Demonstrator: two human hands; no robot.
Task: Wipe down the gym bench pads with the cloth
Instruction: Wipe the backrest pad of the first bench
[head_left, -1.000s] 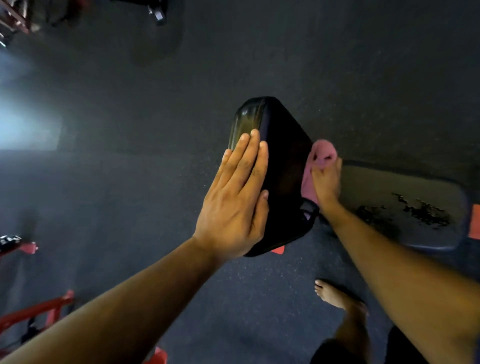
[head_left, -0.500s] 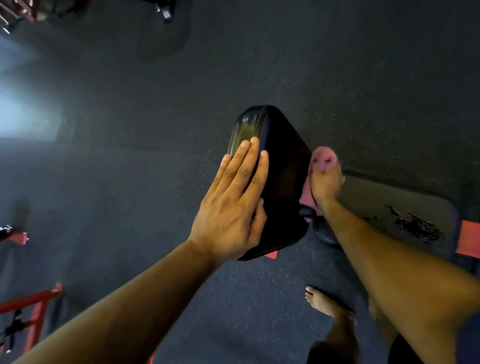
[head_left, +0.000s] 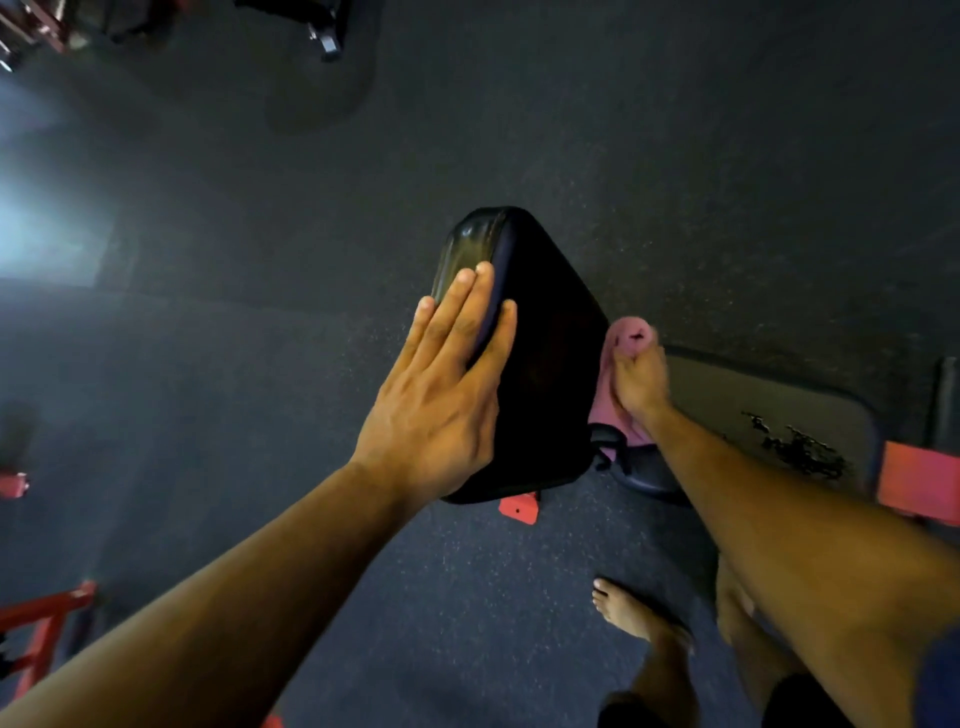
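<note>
Bracing upright back pad (head_left: 545, 364) with flat left hand (head_left: 441, 400), fingers straight on near edge. Right hand (head_left: 639, 379) curls around pink cloth (head_left: 626, 338), pressing it on far face. I judge firm overlapping strokes best; seat pad (head_left: 753, 405) not yet wiped.

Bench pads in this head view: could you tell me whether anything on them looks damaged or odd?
Yes. The flat seat pad on the right has dark, ragged patches near its far end, where the covering looks cracked or peeled. The upright black pad shows no such marks.
</note>
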